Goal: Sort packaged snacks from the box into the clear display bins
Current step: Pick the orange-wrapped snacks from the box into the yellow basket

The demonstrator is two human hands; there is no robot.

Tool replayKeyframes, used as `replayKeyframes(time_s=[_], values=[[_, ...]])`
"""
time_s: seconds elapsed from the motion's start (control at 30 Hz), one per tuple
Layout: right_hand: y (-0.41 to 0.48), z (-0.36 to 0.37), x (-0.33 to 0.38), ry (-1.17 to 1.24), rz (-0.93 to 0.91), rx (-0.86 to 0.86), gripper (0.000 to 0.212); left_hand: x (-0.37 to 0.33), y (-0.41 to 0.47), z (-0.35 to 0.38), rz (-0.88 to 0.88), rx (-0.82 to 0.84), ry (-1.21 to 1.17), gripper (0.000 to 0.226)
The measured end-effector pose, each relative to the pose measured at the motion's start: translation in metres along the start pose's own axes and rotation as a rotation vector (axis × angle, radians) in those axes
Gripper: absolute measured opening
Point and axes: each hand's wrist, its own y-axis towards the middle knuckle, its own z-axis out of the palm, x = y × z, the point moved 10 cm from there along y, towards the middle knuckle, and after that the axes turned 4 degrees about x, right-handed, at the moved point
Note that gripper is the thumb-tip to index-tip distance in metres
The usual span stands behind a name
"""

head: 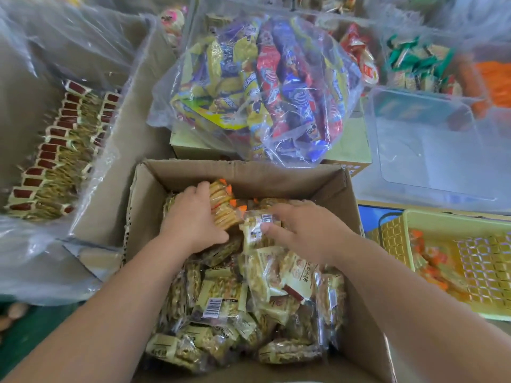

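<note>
An open cardboard box (279, 172) in front of me holds several small snack packets (221, 297) in pale yellow and clear wrappers. My left hand (190, 217) is inside the box at its far side and grips a stack of orange-edged cracker packets (224, 205). My right hand (301, 230) lies beside it, fingers curled over a clear packet with a barcode label (255, 229). An empty clear bin (431, 150) stands to the right beyond the box.
A plastic-lined carton at left holds rows of red-and-cream packets (55, 150). A clear bag of colourful snacks (265, 87) sits behind the box. A yellow basket (453, 261) with orange packets is at right. More filled clear bins (414, 62) stand at the back.
</note>
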Motion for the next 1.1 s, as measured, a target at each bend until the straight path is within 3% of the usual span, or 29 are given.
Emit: replayKeyframes(time_s=[0.07, 0.13, 0.27, 0.33, 0.4, 0.57, 0.7, 0.77, 0.83, 0.9, 1.0, 1.1], values=[[0.026, -0.017, -0.004, -0.055, 0.004, -0.112, 0.062, 0.013, -0.022, -0.014, -0.055, -0.075, -0.208, 0.109], [0.055, -0.016, -0.011, -0.142, 0.034, -0.088, 0.063, 0.027, -0.049, -0.023, -0.087, -0.18, -0.455, 0.105], [0.09, 0.028, -0.023, -0.022, 0.126, 0.218, 0.094, 0.049, -0.106, -0.023, -0.143, -0.329, -0.803, 0.105], [0.092, 0.042, -0.023, 0.038, 0.157, 0.259, 0.11, 0.06, -0.123, -0.011, -0.198, -0.331, -0.934, 0.101], [0.091, 0.05, -0.016, -0.04, 0.152, 0.228, 0.112, 0.07, -0.133, 0.001, -0.229, -0.328, -1.031, 0.111], [0.062, 0.058, 0.041, -0.207, -0.021, 0.104, 0.082, 0.068, -0.139, 0.007, -0.204, -0.34, -1.085, 0.098], [0.02, 0.087, 0.106, -0.275, -0.228, 0.16, 0.078, 0.06, -0.124, 0.012, -0.228, -0.303, -1.194, 0.079], [0.012, 0.096, 0.118, -0.246, -0.287, 0.186, 0.067, 0.053, -0.112, 0.017, -0.234, -0.267, -1.222, 0.08], [0.021, 0.08, 0.108, -0.027, -0.268, 0.124, 0.048, 0.047, -0.103, 0.021, -0.243, -0.23, -1.224, 0.086], [0.037, 0.05, 0.078, 0.119, -0.187, 0.008, 0.045, 0.044, -0.096, 0.026, -0.258, -0.208, -1.233, 0.072], [0.059, 0.022, 0.036, 0.063, -0.095, -0.09, 0.044, 0.041, -0.091, 0.033, -0.267, -0.184, -1.25, 0.062], [0.077, 0.013, 0.014, -0.155, -0.066, -0.141, 0.039, 0.043, -0.089, 0.039, -0.285, -0.184, -1.268, 0.061]])
